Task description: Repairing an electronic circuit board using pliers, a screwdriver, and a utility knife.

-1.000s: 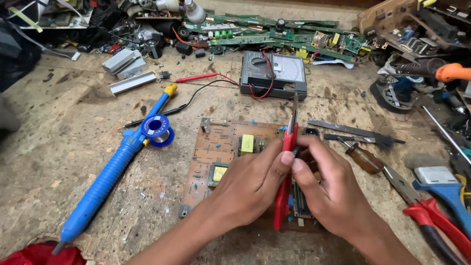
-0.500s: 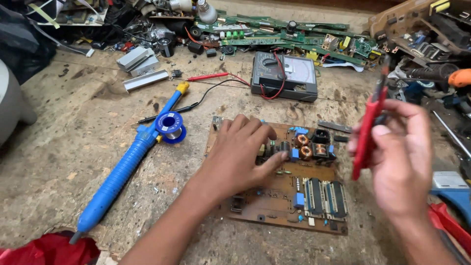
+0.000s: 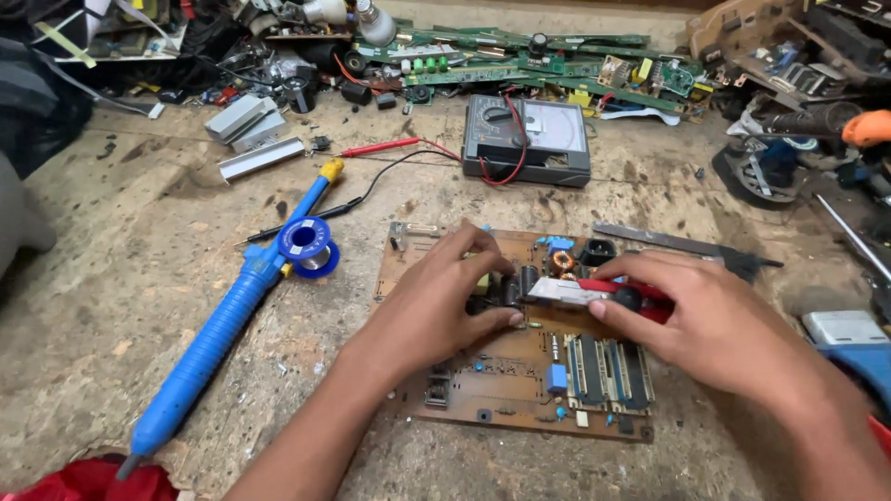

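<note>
The table [image 3: 130, 278] is a rough, dirty brown board with scratches and dark spots. A brown circuit board [image 3: 501, 390] lies flat on it, near the front. To the left of the circuit board lies a long blue pump tool [image 3: 218, 339], and a blue spool of wire [image 3: 306, 243] sits beside it. Behind the circuit board is a grey meter [image 3: 527, 139] with red and black wires. Far behind, green boards [image 3: 520, 57] lie in a messy pile. Left of the meter lie small grey metal blocks [image 3: 243, 119].
</note>
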